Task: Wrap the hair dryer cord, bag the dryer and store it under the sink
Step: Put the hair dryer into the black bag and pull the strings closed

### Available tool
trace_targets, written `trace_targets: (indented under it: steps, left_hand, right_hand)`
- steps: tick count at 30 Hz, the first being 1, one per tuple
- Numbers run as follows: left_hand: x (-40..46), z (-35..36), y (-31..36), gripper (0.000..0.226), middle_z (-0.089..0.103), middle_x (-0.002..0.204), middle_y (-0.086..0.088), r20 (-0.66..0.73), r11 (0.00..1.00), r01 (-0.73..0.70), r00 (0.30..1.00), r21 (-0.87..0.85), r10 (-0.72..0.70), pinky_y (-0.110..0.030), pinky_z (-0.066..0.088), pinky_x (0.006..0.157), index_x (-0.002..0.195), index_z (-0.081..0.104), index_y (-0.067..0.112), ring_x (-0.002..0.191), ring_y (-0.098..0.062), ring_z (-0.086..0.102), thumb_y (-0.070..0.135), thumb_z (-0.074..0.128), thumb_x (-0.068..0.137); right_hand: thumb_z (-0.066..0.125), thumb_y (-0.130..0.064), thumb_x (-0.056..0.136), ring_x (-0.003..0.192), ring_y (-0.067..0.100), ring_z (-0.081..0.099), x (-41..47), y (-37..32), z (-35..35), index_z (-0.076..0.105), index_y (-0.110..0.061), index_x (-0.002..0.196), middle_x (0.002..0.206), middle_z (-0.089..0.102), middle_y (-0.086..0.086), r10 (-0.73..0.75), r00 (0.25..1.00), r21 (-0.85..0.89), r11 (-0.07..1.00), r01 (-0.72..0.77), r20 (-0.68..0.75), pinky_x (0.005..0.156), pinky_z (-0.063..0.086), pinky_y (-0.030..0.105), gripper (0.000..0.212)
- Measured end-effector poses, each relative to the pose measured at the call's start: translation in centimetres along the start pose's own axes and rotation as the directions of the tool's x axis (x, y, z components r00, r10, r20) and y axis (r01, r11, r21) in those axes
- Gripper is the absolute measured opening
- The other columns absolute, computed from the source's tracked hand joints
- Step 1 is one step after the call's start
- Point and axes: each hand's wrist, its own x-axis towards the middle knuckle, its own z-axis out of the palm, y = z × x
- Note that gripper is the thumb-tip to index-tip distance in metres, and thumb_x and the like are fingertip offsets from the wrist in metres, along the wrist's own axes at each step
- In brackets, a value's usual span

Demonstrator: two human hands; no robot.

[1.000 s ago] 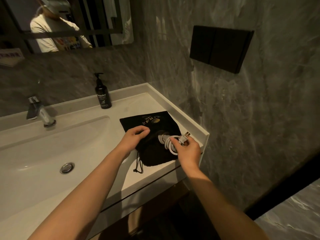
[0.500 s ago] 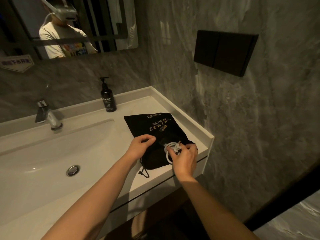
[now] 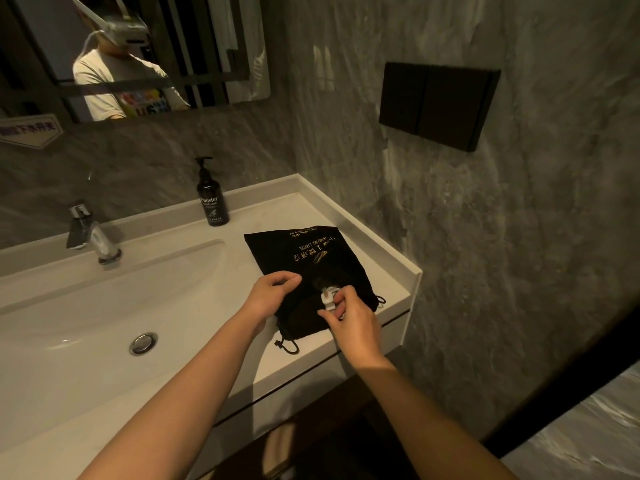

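A black drawstring bag (image 3: pixel 298 252) with gold print lies on the white counter (image 3: pixel 388 289) to the right of the basin. My left hand (image 3: pixel 268 294) pinches the bag's open edge. My right hand (image 3: pixel 349 318) grips the coiled white cord (image 3: pixel 327 297) at the bag's mouth, and only a small part of the cord shows. The hair dryer itself is hidden inside the bag. The drawstring (image 3: pixel 287 346) trails toward the counter's front edge.
A black soap pump bottle (image 3: pixel 212 199) stands at the back of the counter. The faucet (image 3: pixel 91 237) and the basin drain (image 3: pixel 142 342) are to the left. A dark wall plate (image 3: pixel 438 103) hangs on the right wall. Below the counter is a dark opening.
The white cord coil, plainly visible a second ago with its plug sticking out, has gone mostly into the bag under my right hand. My left hand shifted to the bag's edge.
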Motion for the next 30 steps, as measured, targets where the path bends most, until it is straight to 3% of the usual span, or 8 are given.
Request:
trace_targets:
  steps: [5,9,12,15,19,23,28,30]
  left_hand:
    - [-0.1,0.0,0.3,0.01,0.069,0.112,-0.007,-0.015,1.0,0.013,1.0,-0.004,-0.013,-0.047,0.046,0.102,0.09,0.07,0.028,0.112,-0.027,0.061,0.024,0.061,0.091]
    - [-0.4,0.0,0.4,0.009,0.069,0.111,-0.006,-0.039,1.0,-0.004,0.999,0.0,0.004,-0.045,0.047,0.102,0.091,0.07,0.029,0.112,-0.026,0.061,0.024,0.062,0.09]
    - [-1.0,0.1,0.6,0.008,0.069,0.104,-0.003,-0.05,0.999,-0.036,0.998,0.037,0.037,-0.043,0.049,0.098,0.09,0.069,0.03,0.109,-0.026,0.062,0.025,0.063,0.09]
    - [-1.8,0.4,0.1,0.007,0.069,0.099,-0.001,-0.042,0.989,-0.09,0.995,0.117,0.095,-0.042,0.052,0.094,0.093,0.068,0.027,0.101,-0.021,0.064,0.023,0.066,0.087]
    - [-2.6,1.0,-1.6,0.04,0.063,0.109,-0.004,-0.079,0.92,-0.112,0.985,0.376,0.153,-0.023,0.045,0.079,0.114,0.063,0.018,0.097,-0.017,0.057,0.023,0.076,0.077]
    - [-3.8,0.7,-3.0,0.068,0.053,0.12,-0.011,-0.253,0.806,0.088,0.964,0.585,0.078,-0.032,0.046,0.085,0.127,0.05,0.008,0.11,-0.026,0.054,0.03,0.082,0.07]
    - [-4.8,-0.2,-4.2,0.009,0.068,0.09,-0.016,-0.306,0.938,0.194,0.946,0.286,-0.103,-0.021,0.041,0.059,0.088,0.064,0.005,0.076,-0.021,0.062,0.013,0.069,0.085]
    - [-5.1,-0.4,-4.0,0.014,0.066,0.076,-0.012,-0.31,0.975,0.152,0.946,0.161,-0.097,-0.021,0.044,0.058,0.074,0.062,0.009,0.069,-0.02,0.06,0.007,0.065,0.087]
  right_hand:
    - [0.071,-0.031,0.079,0.086,0.006,0.052,0.0,0.8,-0.3,0.052,-0.024,0.101,0.087,0.051,-0.014,-0.091,0.993,-0.05,0.994,0.095,0.08,0.069,0.046,0.025,0.03]
    - [0.065,-0.022,0.081,0.081,0.008,0.056,-1.0,1.7,-1.7,0.048,-0.026,0.113,0.084,0.054,-0.013,-0.04,0.988,0.096,0.995,0.025,0.152,0.075,0.053,0.033,0.036]
    - [0.064,-0.023,0.083,0.078,0.013,0.059,-1.2,2.5,-2.7,0.049,-0.02,0.105,0.087,0.056,-0.008,0.056,0.997,0.122,0.991,-0.049,-0.054,0.069,0.054,0.036,0.027]
    - [0.067,-0.025,0.084,0.102,0.022,0.059,-0.5,3.4,-3.1,0.048,-0.014,0.12,0.116,0.054,0.006,0.184,0.97,0.04,0.983,-0.18,-0.158,0.078,0.051,0.033,0.043]
    - [0.063,-0.029,0.087,0.113,0.027,0.054,0.3,4.1,-3.1,0.048,-0.017,0.132,0.127,0.051,0.012,0.264,0.964,-0.021,0.964,-0.265,-0.042,0.087,0.048,0.036,0.049]
    - [0.061,-0.025,0.09,0.099,0.024,0.059,0.8,4.7,-2.5,0.061,-0.014,0.116,0.111,0.061,0.01,0.306,0.95,0.077,0.95,-0.301,-0.062,0.078,0.047,0.032,0.029]
    - [0.057,-0.015,0.091,0.08,0.017,0.057,1.0,4.5,-3.1,0.064,-0.002,0.1,0.086,0.064,0.007,0.385,0.921,0.354,0.87,-0.344,-0.052,0.073,0.045,0.03,0.017]
    - [0.055,-0.014,0.093,0.082,0.021,0.059,1.3,4.0,-3.5,0.061,0.0,0.099,0.085,0.061,0.007,0.414,0.909,0.499,0.799,-0.336,-0.05,0.071,0.046,0.029,0.017]
